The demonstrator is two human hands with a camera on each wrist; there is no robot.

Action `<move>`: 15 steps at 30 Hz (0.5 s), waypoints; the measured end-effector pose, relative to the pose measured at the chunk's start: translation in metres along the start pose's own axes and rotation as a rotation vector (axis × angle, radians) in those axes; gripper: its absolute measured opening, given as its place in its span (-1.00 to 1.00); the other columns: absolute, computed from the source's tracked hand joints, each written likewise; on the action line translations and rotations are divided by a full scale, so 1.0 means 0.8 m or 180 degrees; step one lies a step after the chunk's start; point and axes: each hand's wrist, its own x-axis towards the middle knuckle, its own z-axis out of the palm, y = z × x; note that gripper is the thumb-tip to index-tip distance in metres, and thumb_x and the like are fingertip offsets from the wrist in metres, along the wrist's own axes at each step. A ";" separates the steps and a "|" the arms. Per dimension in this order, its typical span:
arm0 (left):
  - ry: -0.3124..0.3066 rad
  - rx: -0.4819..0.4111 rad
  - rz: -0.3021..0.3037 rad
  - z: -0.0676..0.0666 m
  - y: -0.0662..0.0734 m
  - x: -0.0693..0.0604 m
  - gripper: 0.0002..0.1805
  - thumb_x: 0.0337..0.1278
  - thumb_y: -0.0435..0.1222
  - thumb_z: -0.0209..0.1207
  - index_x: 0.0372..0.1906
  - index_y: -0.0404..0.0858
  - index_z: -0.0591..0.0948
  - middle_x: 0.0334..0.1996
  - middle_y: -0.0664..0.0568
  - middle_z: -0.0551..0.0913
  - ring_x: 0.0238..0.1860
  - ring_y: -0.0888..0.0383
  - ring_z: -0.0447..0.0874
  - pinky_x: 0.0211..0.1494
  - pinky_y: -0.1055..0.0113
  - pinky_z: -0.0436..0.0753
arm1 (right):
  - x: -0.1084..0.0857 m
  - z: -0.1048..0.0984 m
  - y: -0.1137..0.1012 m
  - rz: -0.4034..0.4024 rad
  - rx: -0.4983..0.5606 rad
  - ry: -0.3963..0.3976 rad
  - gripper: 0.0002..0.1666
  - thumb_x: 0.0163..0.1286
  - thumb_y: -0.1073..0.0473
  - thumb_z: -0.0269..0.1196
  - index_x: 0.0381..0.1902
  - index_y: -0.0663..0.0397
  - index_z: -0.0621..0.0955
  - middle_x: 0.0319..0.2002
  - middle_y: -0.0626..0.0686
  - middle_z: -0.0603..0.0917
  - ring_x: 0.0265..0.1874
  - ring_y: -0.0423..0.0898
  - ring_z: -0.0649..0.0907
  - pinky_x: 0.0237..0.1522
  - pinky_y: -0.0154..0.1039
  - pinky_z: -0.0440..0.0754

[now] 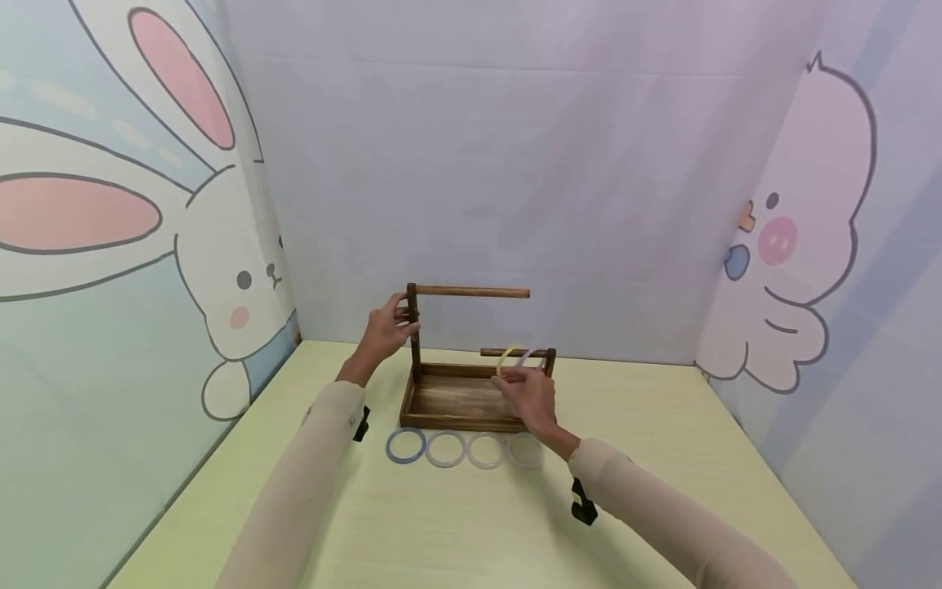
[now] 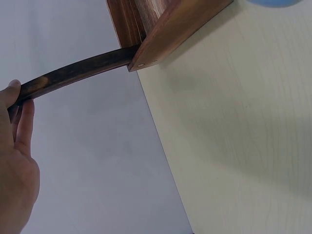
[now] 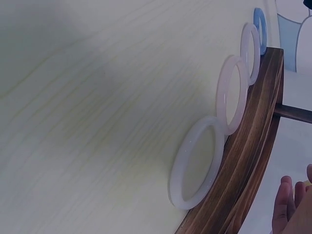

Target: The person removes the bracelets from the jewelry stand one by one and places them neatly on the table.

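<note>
My left hand grips the tall post of a dark wooden stand near its top, thumb on one side and fingers on the other in the left wrist view. My right hand pinches a yellow bangle at the short lower rod. Whether the rod passes through it I cannot tell. Beside it a light purple bangle hangs on that rod, partly behind the hand. In the right wrist view the fingers show at the edge, the bangle mostly cut off.
Along the front of the stand's tray lie a blue bangle, a pale lavender bangle, a pale pink bangle and a whitish bangle. A long upper rod juts right from the post. Printed curtains surround the pale table.
</note>
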 end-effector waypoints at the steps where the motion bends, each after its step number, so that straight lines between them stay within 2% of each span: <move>1: 0.0003 0.0002 -0.0002 0.000 0.001 0.000 -0.31 0.33 -0.47 0.33 0.48 -0.30 0.34 0.16 -0.31 0.69 0.23 -0.15 0.68 0.19 -0.02 0.71 | 0.000 0.000 0.001 -0.0021 -0.0022 0.0015 -0.69 0.27 -0.02 0.55 -0.16 0.05 0.85 -0.34 -0.02 0.85 -0.37 -0.11 0.82 -0.17 -0.03 0.78; 7: 0.0003 0.0046 0.0003 0.000 0.001 0.001 -0.31 0.33 -0.47 0.33 0.49 -0.30 0.33 0.16 -0.30 0.69 0.23 -0.15 0.68 0.20 -0.03 0.71 | -0.003 -0.002 0.007 -0.0058 -0.0093 0.0077 -0.76 0.29 0.01 0.54 -0.22 0.04 0.85 -0.34 -0.01 0.85 -0.37 -0.10 0.82 -0.25 -0.06 0.78; 15: 0.0016 0.0142 -0.0042 -0.001 0.000 0.001 -0.30 0.33 -0.43 0.34 0.49 -0.29 0.34 0.18 -0.30 0.68 0.22 -0.15 0.69 0.18 -0.03 0.72 | -0.006 -0.005 0.017 -0.0073 0.0015 0.0091 -0.74 0.31 0.04 0.53 -0.16 0.09 0.85 -0.25 0.06 0.85 -0.35 -0.05 0.83 -0.34 -0.10 0.80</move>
